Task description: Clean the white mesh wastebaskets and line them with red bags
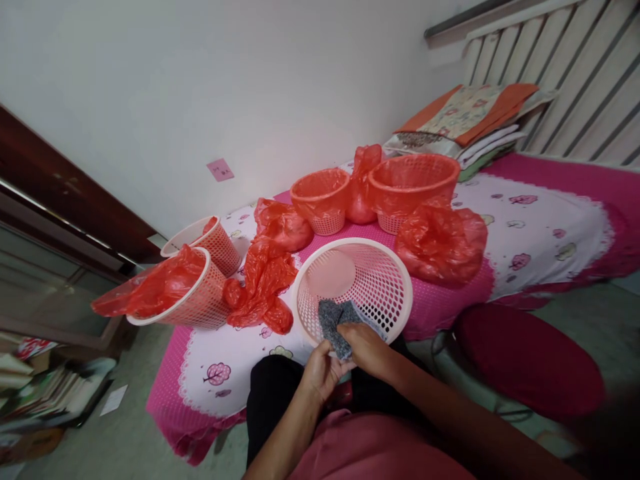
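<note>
A pink perforated plastic basket lies tilted in front of my lap, its mouth towards me and its round solid base visible inside. My right hand is closed on a grey cloth, pressing it against the inner wall near the close rim. At that near rim my left hand is closed, thumb on the upper side and fingers beneath. Part of the rim there is hidden by the cloth and my hands.
Two baskets lined with red bags stand behind. Two tilted baskets are at the left. Red plastic bags lie between and beside them on the pink-and-white bedspread. A dark red stool stands right.
</note>
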{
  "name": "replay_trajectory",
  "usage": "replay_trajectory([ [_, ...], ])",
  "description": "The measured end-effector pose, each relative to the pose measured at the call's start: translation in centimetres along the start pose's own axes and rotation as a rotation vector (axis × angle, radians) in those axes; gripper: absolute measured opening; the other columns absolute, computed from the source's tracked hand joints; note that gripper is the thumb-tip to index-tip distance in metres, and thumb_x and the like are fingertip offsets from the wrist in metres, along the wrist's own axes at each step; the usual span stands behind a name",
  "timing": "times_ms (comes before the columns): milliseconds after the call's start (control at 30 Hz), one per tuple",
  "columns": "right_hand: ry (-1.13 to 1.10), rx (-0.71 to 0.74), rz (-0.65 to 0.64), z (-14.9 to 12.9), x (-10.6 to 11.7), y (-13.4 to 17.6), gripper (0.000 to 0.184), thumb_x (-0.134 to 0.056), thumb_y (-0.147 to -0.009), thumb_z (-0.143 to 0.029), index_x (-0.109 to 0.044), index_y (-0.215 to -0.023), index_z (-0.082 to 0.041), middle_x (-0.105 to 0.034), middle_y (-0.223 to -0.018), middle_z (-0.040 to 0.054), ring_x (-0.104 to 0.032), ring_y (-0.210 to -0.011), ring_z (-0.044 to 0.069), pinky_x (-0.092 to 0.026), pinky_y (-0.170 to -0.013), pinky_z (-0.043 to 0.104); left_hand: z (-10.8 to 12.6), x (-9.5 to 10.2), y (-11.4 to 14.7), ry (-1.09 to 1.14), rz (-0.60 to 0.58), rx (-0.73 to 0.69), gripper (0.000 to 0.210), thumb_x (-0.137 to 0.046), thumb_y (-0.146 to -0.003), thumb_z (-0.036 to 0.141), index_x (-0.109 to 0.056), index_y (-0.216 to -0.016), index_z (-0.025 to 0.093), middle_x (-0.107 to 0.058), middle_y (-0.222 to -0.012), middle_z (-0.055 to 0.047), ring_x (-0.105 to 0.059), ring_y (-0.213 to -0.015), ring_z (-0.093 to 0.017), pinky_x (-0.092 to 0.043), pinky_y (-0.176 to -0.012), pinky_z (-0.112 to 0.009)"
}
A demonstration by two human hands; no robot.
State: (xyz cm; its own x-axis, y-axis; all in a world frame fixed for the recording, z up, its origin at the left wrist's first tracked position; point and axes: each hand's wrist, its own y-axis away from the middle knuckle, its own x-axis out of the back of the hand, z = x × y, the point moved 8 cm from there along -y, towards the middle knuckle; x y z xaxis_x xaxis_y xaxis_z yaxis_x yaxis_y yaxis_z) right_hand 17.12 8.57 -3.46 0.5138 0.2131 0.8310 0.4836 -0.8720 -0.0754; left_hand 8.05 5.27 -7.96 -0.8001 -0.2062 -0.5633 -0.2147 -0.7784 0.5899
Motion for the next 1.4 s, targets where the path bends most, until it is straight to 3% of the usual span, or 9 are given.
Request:
replay_trajectory([
  [233, 0.198, 0.091, 0.037, 0.5, 0.4, 3.0, 0.026, -0.051, -0.091, -0.001, -0.07, -0.092, -0.018, -0.077, -0.093, 0.0078, -0.071, -0.091, 0.025, -0.047, -0.081, 0.036, -0.2, 0.1, -0.2, -0.018, -0.041, 0.014, 0.013, -0.066, -0.073, 0.012, -0.069, -0.085, 0.015, -0.075, -0.074, -0.005, -0.068, -0.061, -0.017, -0.064, -0.075, -0.033],
  [433, 0.338, 0.121, 0.161, 1.6, 1.3, 4.9, 0.024, -0.054, -0.097, -0.004, -0.07, -0.089, -0.02, -0.075, -0.089, 0.0057, -0.068, -0.086, 0.023, -0.045, -0.082, 0.036, 0.2, 0.9, -0.7, -0.082, -0.026, 0.03, 0.019, -0.063, -0.076, 0.017, -0.07, -0.092, 0.011, -0.078, -0.08, -0.012, -0.072, -0.066, -0.021, -0.063, -0.069, -0.032],
  [767, 0.337, 0.193, 0.305, 1.9, 0.1, 5.4, 0.037, -0.051, -0.098, -0.002, -0.076, -0.12, -0.018, -0.079, -0.123, 0.0091, -0.07, -0.114, 0.025, -0.049, -0.1, 0.039, 1.9, 1.6, -0.5, -0.146, 0.053, -0.009, 0.021, -0.06, -0.086, 0.021, -0.067, -0.103, 0.01, -0.08, -0.084, -0.013, -0.076, -0.069, -0.023, -0.064, -0.075, -0.037],
  [1000, 0.337, 0.222, 0.361, 1.3, 0.3, 4.0, 0.035, -0.053, -0.101, -0.005, -0.071, -0.129, -0.015, -0.077, -0.127, 0.0112, -0.067, -0.114, 0.026, -0.047, -0.098, 0.041, 5.0, 2.1, 0.1, -0.312, 0.158, -0.171, 0.042, -0.075, -0.085, 0.05, -0.071, -0.104, 0.013, -0.08, -0.085, -0.011, -0.076, -0.072, -0.024, -0.061, -0.07, -0.033],
  [1100, 0.31, 0.258, 0.328, -0.2, 0.4, 3.0, 0.034, -0.054, -0.102, -0.007, -0.068, -0.133, -0.014, -0.077, -0.127, 0.0111, -0.066, -0.109, 0.027, -0.047, -0.091, 0.041, 4.4, 1.8, 0.2, -0.253, 0.128, -0.223, 0.046, -0.086, -0.077, 0.049, -0.073, -0.104, 0.014, -0.081, -0.09, -0.01, -0.077, -0.079, -0.024, -0.06, -0.075, -0.032],
  [1200, 0.29, 0.288, 0.303, -2.0, -0.1, 2.2, 0.031, -0.053, -0.104, -0.01, -0.068, -0.131, -0.013, -0.077, -0.122, 0.0124, -0.065, -0.105, 0.028, -0.046, -0.088, 0.042, 2.4, 1.1, 0.0, -0.075, 0.04, -0.166, 0.042, -0.09, -0.075, 0.038, -0.074, -0.106, 0.013, -0.082, -0.095, -0.011, -0.078, -0.092, -0.027, -0.061, -0.086, -0.035],
  [1300, 0.242, 0.31, 0.295, -2.9, -0.5, 1.6, 0.03, -0.051, -0.104, -0.011, -0.069, -0.128, -0.013, -0.077, -0.121, 0.0129, -0.064, -0.104, 0.028, -0.046, -0.089, 0.042, 1.2, 0.7, -0.2, 0.083, -0.005, -0.105, 0.037, -0.085, -0.083, 0.035, -0.075, -0.111, 0.013, -0.082, -0.103, -0.013, -0.078, -0.105, -0.029, -0.061, -0.097, -0.04],
  [1400, 0.093, 0.341, 0.294, -3.0, -0.2, 1.7, 0.034, -0.054, -0.1, -0.009, -0.069, -0.13, -0.014, -0.076, -0.128, 0.0131, -0.064, -0.109, 0.028, -0.047, -0.093, 0.043, 1.4, 0.4, -0.1, 0.138, -0.042, -0.082, 0.046, -0.073, -0.095, 0.046, -0.072, -0.124, 0.011, -0.081, -0.116, -0.016, -0.076, -0.115, -0.031, -0.059, -0.104, -0.044],
])
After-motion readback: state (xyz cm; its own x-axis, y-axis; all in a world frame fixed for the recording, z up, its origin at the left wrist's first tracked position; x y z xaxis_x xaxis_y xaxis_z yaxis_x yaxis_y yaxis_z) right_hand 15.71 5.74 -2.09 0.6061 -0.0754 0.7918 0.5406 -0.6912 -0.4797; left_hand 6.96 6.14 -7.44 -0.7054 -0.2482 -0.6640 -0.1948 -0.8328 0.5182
